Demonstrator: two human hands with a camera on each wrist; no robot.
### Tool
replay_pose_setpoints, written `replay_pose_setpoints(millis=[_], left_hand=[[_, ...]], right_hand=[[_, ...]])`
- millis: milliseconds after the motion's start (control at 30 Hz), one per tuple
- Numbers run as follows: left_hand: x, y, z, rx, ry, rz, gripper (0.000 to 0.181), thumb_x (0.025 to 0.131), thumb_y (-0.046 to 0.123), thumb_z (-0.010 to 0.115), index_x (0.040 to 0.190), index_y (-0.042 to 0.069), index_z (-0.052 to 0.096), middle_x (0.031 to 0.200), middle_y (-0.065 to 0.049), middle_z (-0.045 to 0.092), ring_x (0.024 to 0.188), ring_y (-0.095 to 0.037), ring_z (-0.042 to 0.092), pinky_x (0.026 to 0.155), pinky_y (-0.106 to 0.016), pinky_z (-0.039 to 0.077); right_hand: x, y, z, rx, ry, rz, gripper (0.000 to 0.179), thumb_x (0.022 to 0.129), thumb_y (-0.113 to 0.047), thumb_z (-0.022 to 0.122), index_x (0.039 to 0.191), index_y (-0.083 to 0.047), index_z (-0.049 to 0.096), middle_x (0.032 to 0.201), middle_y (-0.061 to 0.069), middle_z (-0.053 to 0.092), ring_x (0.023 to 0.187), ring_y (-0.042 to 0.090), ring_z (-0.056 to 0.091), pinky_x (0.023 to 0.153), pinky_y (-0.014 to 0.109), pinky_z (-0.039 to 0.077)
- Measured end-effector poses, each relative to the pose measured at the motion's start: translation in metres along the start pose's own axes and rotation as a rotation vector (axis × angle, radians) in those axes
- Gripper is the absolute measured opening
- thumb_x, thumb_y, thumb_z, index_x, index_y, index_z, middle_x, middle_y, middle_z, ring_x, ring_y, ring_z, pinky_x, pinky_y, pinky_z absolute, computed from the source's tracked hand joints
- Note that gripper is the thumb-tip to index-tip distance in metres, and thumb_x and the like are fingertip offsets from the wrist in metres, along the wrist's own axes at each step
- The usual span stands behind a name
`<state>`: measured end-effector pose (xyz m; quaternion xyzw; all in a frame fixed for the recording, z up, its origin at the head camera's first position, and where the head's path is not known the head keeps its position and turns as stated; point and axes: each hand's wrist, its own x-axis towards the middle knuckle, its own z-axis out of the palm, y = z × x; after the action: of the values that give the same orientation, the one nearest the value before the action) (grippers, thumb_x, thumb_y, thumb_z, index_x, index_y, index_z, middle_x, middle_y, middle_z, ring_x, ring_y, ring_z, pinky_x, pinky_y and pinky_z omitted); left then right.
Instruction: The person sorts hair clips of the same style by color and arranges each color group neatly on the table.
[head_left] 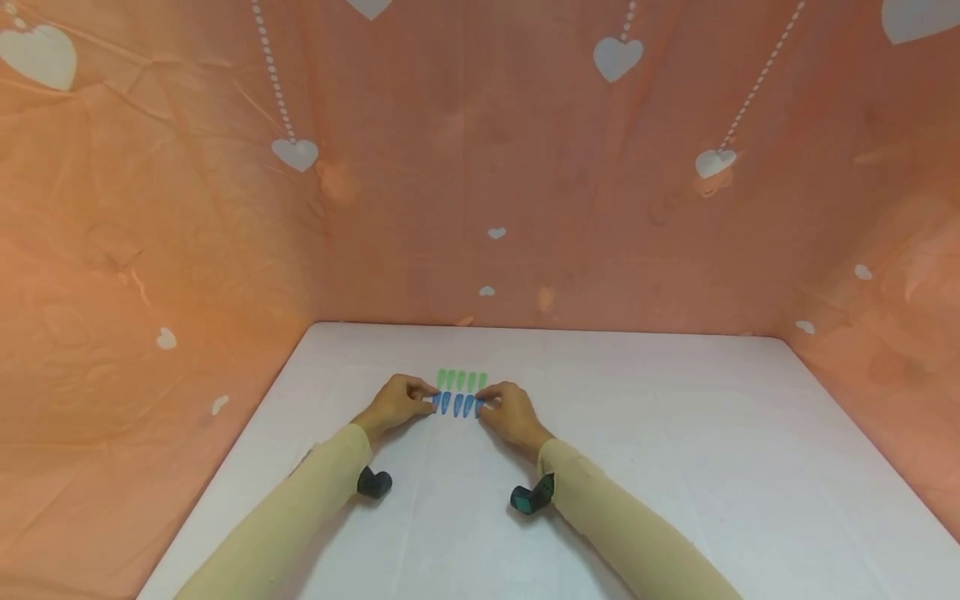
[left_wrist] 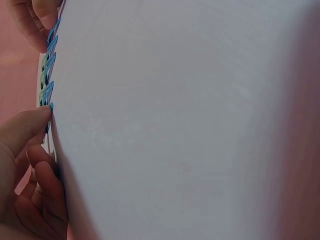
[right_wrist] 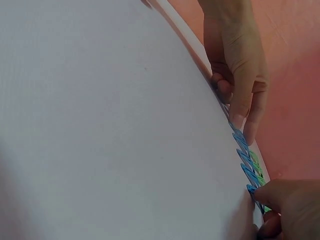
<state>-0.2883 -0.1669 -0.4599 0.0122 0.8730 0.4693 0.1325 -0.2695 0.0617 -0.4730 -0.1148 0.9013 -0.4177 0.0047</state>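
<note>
Several blue snap hair clips point(head_left: 458, 406) stand side by side in a row on the white table. Just behind them lies a matching row of green snap hair clips point(head_left: 461, 380). My left hand point(head_left: 395, 403) pinches the blue clip at the left end between thumb and fingers. At the right end, my right hand point(head_left: 512, 410) holds the last blue clip the same way. Seen from the left wrist, the blue clips point(left_wrist: 49, 65) slant and overlap between both hands. The right wrist view shows the blue clips point(right_wrist: 243, 155) with green ones partly hidden behind.
The white table point(head_left: 675, 433) extends on both sides of the hands. An orange cloth point(head_left: 465, 167) with pale hearts hangs behind and at the sides. A small black camera point(head_left: 375, 482) sits on the left wrist and another camera point(head_left: 531, 496) on the right.
</note>
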Motion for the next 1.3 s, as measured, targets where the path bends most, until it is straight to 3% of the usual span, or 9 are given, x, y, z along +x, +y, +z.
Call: replay_pose_setpoints(millis=[900, 1167, 1300], left_hand=[[0.0, -0.002, 0.0, -0.04, -0.014, 0.022, 0.03, 0.09, 0.008, 0.074, 0.119, 0.004, 0.073, 0.079, -0.001, 0.053, 0.078, -0.015, 0.048, 0.068, -0.025, 0.04], [0.002, -0.006, 0.002, -0.058, 0.021, 0.002, 0.03, 0.09, 0.008, 0.074, 0.119, 0.006, 0.073, 0.088, -0.004, 0.057, 0.085, -0.016, 0.05, 0.07, -0.025, 0.043], [0.003, -0.006, 0.005, -0.106, 0.049, -0.036, 0.031, 0.092, 0.012, 0.072, 0.122, 0.006, 0.071, 0.103, -0.008, 0.062, 0.091, -0.017, 0.055, 0.073, -0.023, 0.046]], right_hand=[[-0.004, -0.002, -0.003, 0.022, -0.006, 0.029, 0.027, 0.088, -0.008, 0.069, 0.115, -0.004, 0.073, 0.121, 0.017, 0.07, 0.124, 0.036, 0.06, 0.112, 0.051, 0.042], [-0.004, 0.005, -0.006, 0.051, -0.005, -0.017, 0.029, 0.09, -0.009, 0.067, 0.117, -0.002, 0.072, 0.124, 0.018, 0.069, 0.124, 0.036, 0.059, 0.11, 0.051, 0.043], [-0.005, 0.009, -0.01, 0.096, -0.016, -0.015, 0.029, 0.09, -0.01, 0.065, 0.118, -0.003, 0.071, 0.126, 0.018, 0.067, 0.115, 0.029, 0.062, 0.101, 0.046, 0.048]])
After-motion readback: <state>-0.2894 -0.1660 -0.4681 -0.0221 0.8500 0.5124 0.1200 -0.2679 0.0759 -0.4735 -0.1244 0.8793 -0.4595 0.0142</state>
